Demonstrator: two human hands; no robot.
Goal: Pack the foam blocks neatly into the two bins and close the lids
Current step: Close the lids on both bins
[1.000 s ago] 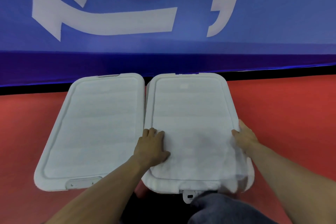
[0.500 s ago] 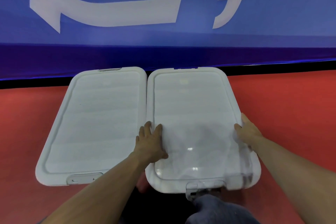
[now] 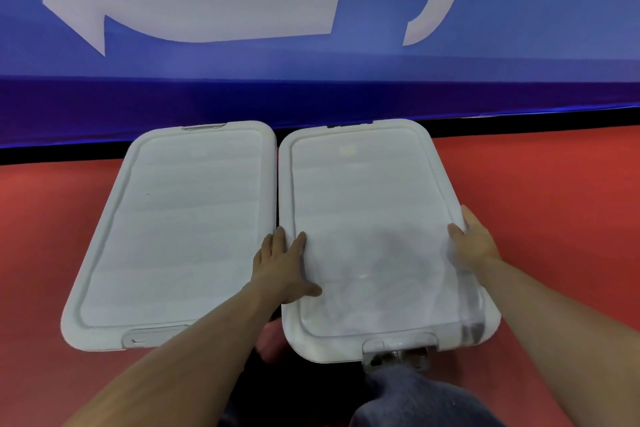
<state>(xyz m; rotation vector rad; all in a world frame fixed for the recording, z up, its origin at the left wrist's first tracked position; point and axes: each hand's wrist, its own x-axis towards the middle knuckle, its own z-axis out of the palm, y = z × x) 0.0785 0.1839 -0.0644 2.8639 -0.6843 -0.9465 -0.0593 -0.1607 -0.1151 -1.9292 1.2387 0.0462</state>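
Lids are seen on both bins, which sit side by side on the red floor at the centre of the frame, their long edges nearly touching. The left bin [image 3: 173, 236] appears closed, with its near latch [image 3: 152, 336] lying flat. The right bin [image 3: 377, 239] is being closed. The left hand [image 3: 282, 267] is laid flat on the right lid's left margin, fingers straight and slightly spread. The right hand [image 3: 472, 241] is set against the lid's right edge, thumb on top; the other fingers are hidden over the rim, so it cannot be told how far they curl. Foam blocks are made out only as pale bands through the translucent lids, apparently packed in rows.

The step in hand is judged to be the seating of the right lid. It would be done well if pressure were applied evenly along both long edges, worked from the far end toward the near one, so that the rim drops into its groove all round. The near clasp [image 3: 398, 352], seemingly not yet snapped down, should be fastened last.

Large white shapes are printed on the blue banner [image 3: 519, 28] across the top of the frame, but only fragments show and nothing can be read. No brand or label is legible on the bins.
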